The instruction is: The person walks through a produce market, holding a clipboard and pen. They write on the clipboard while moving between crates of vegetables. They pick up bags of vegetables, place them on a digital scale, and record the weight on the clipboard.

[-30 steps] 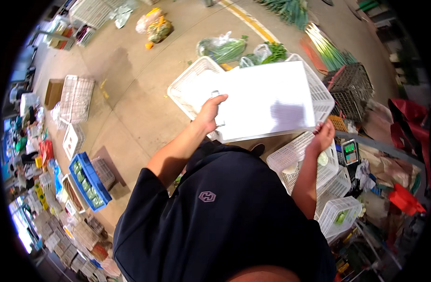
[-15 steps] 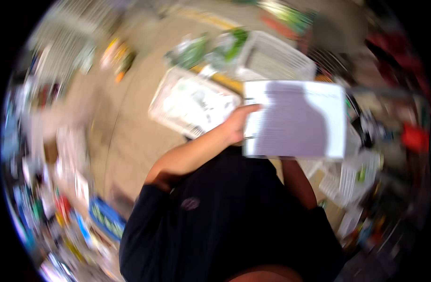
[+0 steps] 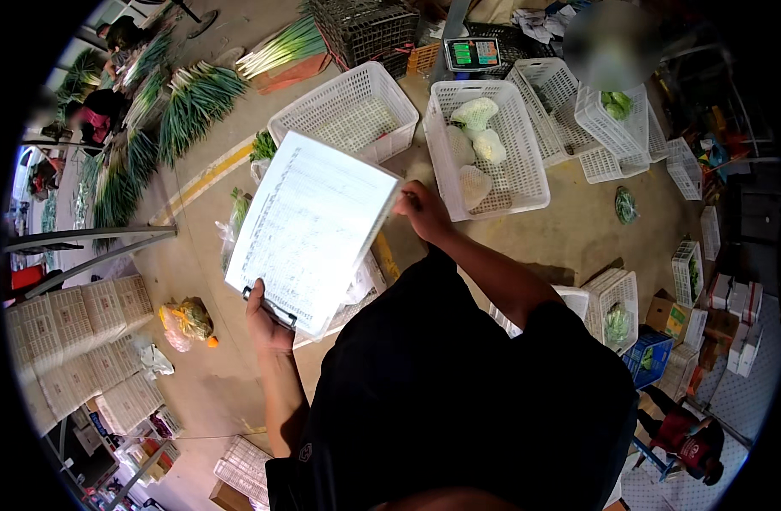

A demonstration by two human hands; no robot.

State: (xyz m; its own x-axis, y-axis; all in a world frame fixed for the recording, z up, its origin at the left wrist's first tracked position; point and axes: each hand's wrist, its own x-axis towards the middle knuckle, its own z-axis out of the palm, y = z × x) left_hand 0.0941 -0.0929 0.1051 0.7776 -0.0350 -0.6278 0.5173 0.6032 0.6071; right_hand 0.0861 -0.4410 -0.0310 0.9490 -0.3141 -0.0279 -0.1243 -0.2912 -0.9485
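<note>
A clipboard point(image 3: 314, 230) with white printed sheets is tilted in front of me. My left hand point(image 3: 269, 324) is closed on its lower end, beside the black metal clip point(image 3: 273, 311). At the clipboard's upper right edge is my right hand point(image 3: 424, 213), its fingers curled in. A small dark shape shows between those fingers, too small to name. Just beyond the right hand stands a white crate point(image 3: 533, 175) with several pale, net-wrapped vegetables point(image 3: 490, 146). Another white crate point(image 3: 343, 106) lies behind the clipboard, and one partly hidden crate point(image 3: 369, 298) sits beneath it.
Bundles of green onions point(image 3: 199, 102) lie at the far left. Stacked white boxes point(image 3: 84, 315) and bagged produce point(image 3: 186, 324) are on the left. A scale point(image 3: 473, 54) stands at the back. More white crates point(image 3: 616, 311) line the right, where another person point(image 3: 688, 439) is.
My view has swung round and sharpened. The clipboard has turned and now lies further left in view. My left hand holds its lower end; my right hand has come into sight at the right edge.
</note>
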